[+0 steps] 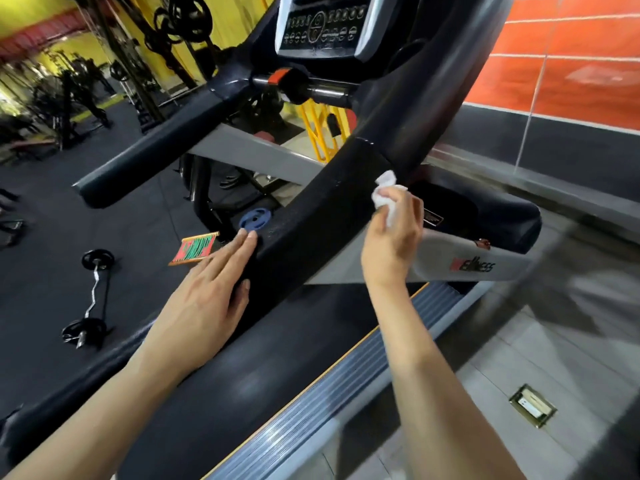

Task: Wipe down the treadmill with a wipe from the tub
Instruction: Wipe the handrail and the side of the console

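Note:
A black treadmill fills the view, its right handrail point(322, 220) running diagonally from the console point(318, 26) down to the lower left. My right hand point(391, 237) grips a crumpled white wipe point(386, 195) and holds it against the right side of that handrail. My left hand point(207, 296) rests flat on the lower end of the same rail, fingers straight. The left handrail point(149, 154) juts out at mid left. The belt point(242, 375) lies dark beneath my arms. No tub is in view.
A ribbed grey side rail point(332, 386) borders the belt. On the dark gym floor lie a curl barbell point(91, 299), a blue weight plate point(256, 220) and a red-green card point(195, 249). An orange tiled wall point(571, 57) stands at the right, with a brass floor socket point(532, 405) below.

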`<state>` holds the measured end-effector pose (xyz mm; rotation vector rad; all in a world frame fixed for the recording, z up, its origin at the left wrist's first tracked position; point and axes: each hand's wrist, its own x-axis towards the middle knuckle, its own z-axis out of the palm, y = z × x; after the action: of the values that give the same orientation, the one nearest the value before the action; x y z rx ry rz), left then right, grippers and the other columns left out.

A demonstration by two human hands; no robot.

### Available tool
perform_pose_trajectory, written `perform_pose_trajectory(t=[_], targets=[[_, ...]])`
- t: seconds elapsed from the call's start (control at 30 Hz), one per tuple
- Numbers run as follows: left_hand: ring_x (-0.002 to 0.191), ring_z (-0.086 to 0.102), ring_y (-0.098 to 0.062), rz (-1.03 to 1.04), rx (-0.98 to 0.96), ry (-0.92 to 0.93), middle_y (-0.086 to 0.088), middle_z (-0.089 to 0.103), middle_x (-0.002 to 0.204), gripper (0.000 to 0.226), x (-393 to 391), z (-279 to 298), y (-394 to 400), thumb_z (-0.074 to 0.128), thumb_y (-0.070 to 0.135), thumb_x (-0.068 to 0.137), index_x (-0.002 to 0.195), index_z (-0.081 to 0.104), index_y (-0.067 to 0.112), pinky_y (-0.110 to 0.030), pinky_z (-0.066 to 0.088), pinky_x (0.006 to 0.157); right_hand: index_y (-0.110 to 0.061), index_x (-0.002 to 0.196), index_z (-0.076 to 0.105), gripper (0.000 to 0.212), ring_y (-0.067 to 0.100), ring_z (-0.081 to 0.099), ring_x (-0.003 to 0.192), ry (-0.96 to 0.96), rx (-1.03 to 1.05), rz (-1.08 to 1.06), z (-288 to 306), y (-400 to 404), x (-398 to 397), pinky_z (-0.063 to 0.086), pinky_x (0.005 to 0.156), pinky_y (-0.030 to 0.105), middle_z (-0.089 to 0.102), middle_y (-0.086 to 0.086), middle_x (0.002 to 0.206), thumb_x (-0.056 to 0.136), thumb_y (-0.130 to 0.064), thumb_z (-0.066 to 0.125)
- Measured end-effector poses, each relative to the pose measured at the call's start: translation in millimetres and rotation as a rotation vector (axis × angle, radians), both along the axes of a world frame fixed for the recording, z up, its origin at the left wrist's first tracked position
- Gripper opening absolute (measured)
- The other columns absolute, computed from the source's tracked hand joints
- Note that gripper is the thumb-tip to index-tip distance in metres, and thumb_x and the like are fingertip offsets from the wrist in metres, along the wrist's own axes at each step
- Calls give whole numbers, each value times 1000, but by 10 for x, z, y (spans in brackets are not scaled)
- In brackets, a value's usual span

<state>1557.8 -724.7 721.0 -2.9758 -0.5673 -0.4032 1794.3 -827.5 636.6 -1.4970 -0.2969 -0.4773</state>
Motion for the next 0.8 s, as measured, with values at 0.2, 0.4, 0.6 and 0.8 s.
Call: perform_pose_trajectory(t=[0.2, 0.4, 0.6, 0.8], targets=[[132, 50, -21, 87, 2, 2, 1, 49, 153, 58, -804, -40, 192, 41, 41, 101, 155, 39, 20, -25, 31, 114, -7, 100, 69, 34, 19, 58, 102, -135, -44, 273, -239, 192, -1600, 47, 96, 30, 61, 2, 108, 81, 19, 59], [115, 58, -30, 134, -9, -24, 0, 59, 138, 58, -1503, -40, 336, 40, 49, 99, 150, 46, 23, -45, 51, 97, -12, 98, 67, 28, 18, 60, 98, -140, -91, 252, -234, 226, -1734, 51, 91, 35, 59, -8, 106, 85, 12, 60], [104, 60, -30, 117, -11, -44, -1, 64, 129, 58, -2445, -90, 667, 39, 53, 99, 145, 53, 21, -44, 51, 93, -3, 99, 63, 18, 5, 51, 89, 111, -1, -46, -134, 446, -1784, 48, 87, 35, 61, 6, 100, 88, 7, 52], [137, 42, -10, -3, -222, -131, 16, 44, 151, 53, -2934, -201, 852, 46, 37, 103, 154, 39, 28, -14, 29, 105, -5, 93, 64, 32, 23, 58, 95, -36, 29, 74, -300, 920, -3632, 50, 88, 36, 62, 3, 99, 76, 18, 51]])
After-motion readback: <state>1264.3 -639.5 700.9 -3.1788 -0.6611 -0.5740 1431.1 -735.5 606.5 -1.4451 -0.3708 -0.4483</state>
